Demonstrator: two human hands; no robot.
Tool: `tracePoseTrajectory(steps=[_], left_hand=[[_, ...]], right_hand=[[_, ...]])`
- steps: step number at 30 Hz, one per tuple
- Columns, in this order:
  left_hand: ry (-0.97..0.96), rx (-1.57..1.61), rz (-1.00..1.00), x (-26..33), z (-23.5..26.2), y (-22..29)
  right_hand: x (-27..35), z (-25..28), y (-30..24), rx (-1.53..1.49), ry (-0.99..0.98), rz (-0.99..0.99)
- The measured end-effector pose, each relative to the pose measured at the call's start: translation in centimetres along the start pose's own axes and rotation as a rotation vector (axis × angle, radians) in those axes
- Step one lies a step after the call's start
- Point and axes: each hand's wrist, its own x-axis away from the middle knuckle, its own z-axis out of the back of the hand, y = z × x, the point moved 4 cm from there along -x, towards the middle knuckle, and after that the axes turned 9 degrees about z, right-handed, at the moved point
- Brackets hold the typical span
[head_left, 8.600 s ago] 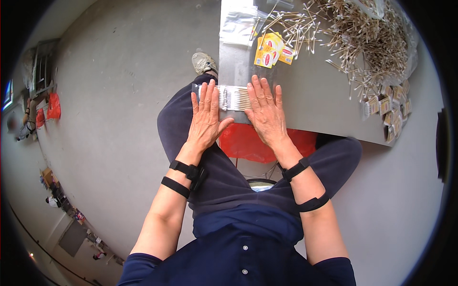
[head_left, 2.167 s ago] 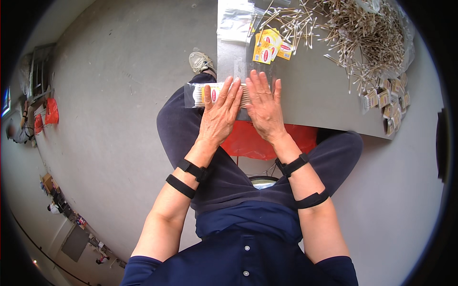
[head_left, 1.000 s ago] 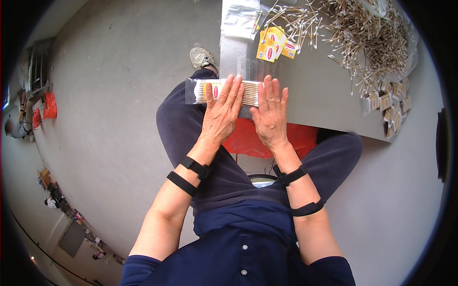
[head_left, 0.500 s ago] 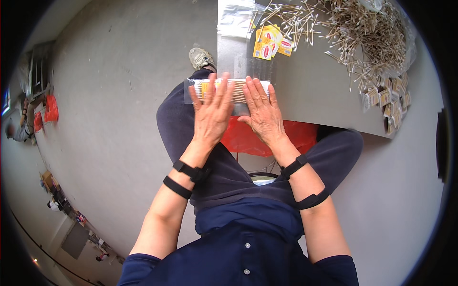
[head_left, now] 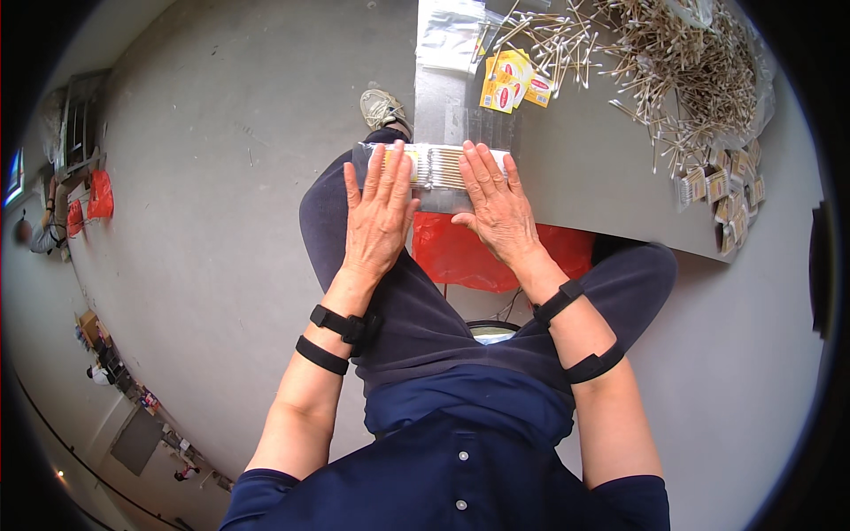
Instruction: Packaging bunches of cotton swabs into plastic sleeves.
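Note:
A clear plastic bag of cotton swabs (head_left: 434, 166) lies across the near left corner of the grey table (head_left: 584, 177), with a yellow label showing at its left end. My left hand (head_left: 378, 215) lies flat on the bag's left half, fingers spread, reaching past the table edge. My right hand (head_left: 496, 202) presses flat on the right half. Both palms face down; neither hand curls around the bag.
A big loose heap of cotton swabs (head_left: 682, 62) covers the far right of the table. Yellow label cards (head_left: 509, 84) and empty clear bags (head_left: 447, 35) lie behind my hands. Filled small packs (head_left: 722, 195) sit at the right edge. A red bag (head_left: 478, 257) hangs under the table.
The bag went from the table up between both hands, then came back down flat. My hands have now spread over it, palms pressing down.

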Motion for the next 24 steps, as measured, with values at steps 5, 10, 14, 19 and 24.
tracePoseTrajectory(steps=[5, 10, 14, 19, 24], left_hand=[[-0.02, -0.001, -0.066, -2.0, 0.2, 2.0], [0.058, 0.075, -0.057, -3.7, -0.2, 1.8], [0.076, 0.11, -0.056, -4.0, -0.3, 1.9], [0.07, 0.136, -0.059, -3.7, -0.3, 1.7], [0.009, -0.022, -0.111, -3.3, -0.3, 2.8]], right_hand=[[0.0, 0.0, 0.0, 0.006, 0.012, -0.008], [0.2, -0.2, 0.0, 0.021, 0.029, -0.007], [0.1, -0.1, 0.0, 0.04, 0.019, -0.011], [-0.1, 0.1, 0.0, 0.031, 0.016, -0.012], [0.3, 0.1, 0.3, -0.025, 0.073, -0.03]])
